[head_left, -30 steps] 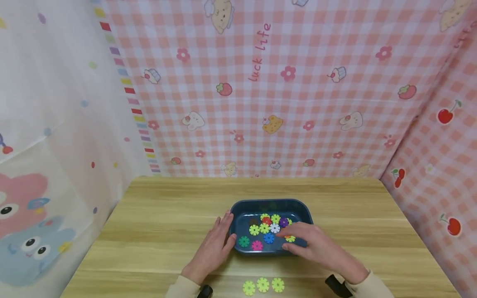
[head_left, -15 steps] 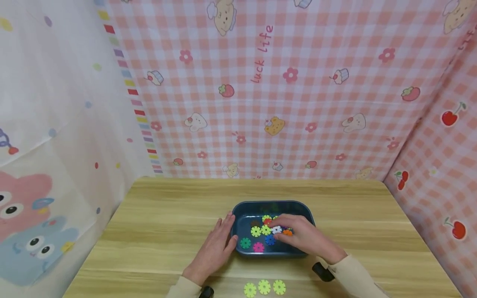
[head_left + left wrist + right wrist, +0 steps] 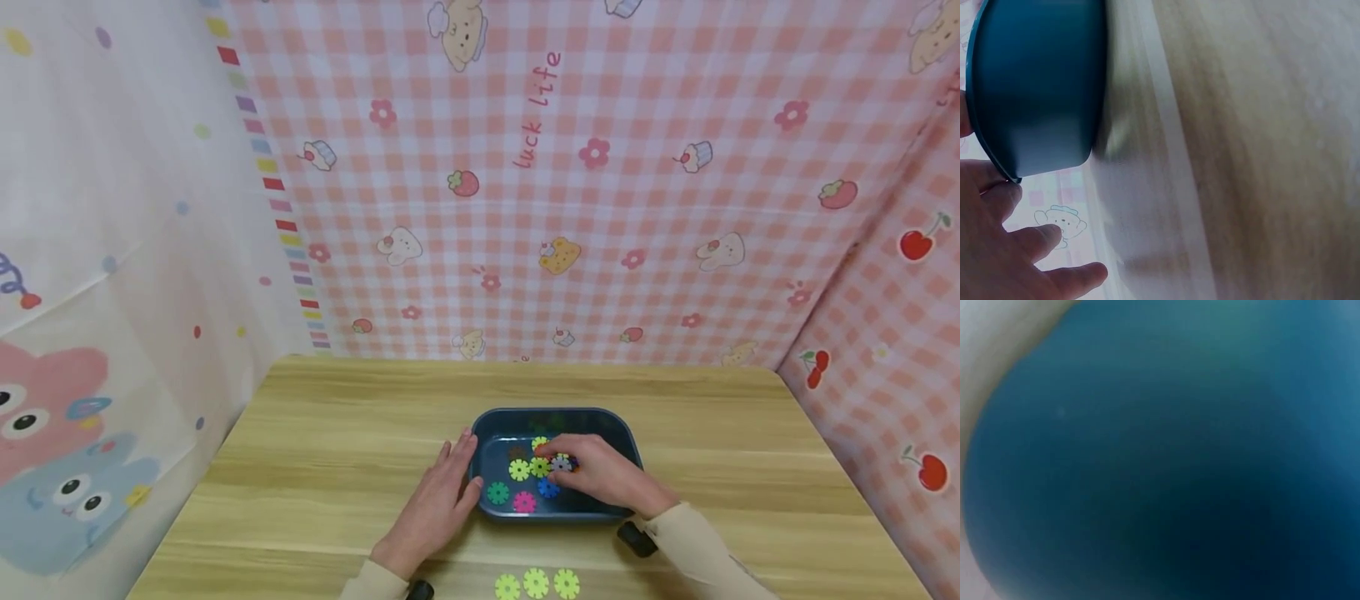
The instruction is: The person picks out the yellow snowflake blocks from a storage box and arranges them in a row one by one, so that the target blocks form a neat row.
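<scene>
A dark blue tray (image 3: 555, 517) on the wooden table holds several small notched plastic discs. My left hand (image 3: 435, 508) rests against its left rim; in the left wrist view the fingers (image 3: 1035, 240) are spread at the tray's edge. My right hand (image 3: 603, 471) reaches inside, thumb and fingers apart over the cluster. A white disc (image 3: 560, 464) and a yellow-green disc (image 3: 539, 467) show around that gap, near a blue disc (image 3: 548, 487). Fingertips touch or hover by a partly hidden red disc; I cannot tell which. The right wrist view shows just blurred blue tray wall (image 3: 1147, 425).
Three yellow-green discs (image 3: 536, 582) lie in a row on the table (image 3: 337, 450) in front of the tray. A green disc (image 3: 498, 493) and a pink disc (image 3: 524, 502) lie at the tray's front left. Patterned cloth (image 3: 592, 200) hangs behind and at both sides.
My right hand has moved left and inward over the discs from the tray's right part. My left hand stays at the rim. The head view has shifted slightly.
</scene>
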Action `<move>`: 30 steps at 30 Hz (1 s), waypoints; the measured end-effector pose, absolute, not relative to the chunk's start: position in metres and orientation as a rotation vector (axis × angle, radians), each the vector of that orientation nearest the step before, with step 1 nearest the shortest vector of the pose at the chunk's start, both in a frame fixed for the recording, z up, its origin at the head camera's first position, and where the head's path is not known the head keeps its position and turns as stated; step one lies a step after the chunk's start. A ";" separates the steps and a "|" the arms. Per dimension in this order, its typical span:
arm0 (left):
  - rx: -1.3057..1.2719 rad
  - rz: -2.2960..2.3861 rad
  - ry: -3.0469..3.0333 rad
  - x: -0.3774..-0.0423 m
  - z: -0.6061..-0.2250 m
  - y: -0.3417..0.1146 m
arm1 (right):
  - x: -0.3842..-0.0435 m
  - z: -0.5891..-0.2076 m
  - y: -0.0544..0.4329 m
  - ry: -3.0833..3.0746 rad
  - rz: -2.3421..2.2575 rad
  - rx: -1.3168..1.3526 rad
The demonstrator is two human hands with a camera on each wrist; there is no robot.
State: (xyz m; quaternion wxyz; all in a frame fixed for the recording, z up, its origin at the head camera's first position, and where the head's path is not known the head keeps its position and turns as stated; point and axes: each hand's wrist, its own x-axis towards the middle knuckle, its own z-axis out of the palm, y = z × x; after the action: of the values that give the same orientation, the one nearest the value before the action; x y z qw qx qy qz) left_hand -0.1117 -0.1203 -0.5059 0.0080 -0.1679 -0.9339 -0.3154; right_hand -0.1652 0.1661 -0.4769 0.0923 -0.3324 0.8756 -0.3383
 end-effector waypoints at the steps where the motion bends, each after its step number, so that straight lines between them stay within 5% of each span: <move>1: -0.526 -0.982 -2.917 -0.112 -0.506 -0.120 | -0.167 -0.478 0.166 2.595 -0.993 -0.983; 30: -0.506 -0.974 -2.953 -0.111 -0.504 -0.119 | -0.178 -0.496 0.161 2.597 -0.788 -1.028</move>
State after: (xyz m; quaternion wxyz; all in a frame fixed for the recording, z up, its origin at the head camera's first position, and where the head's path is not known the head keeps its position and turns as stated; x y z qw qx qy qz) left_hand -0.1108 -0.1194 -0.5043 -0.0044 -0.1607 -0.9374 -0.3090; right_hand -0.1781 0.1609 -0.4956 0.1193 -0.3518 0.8884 -0.2696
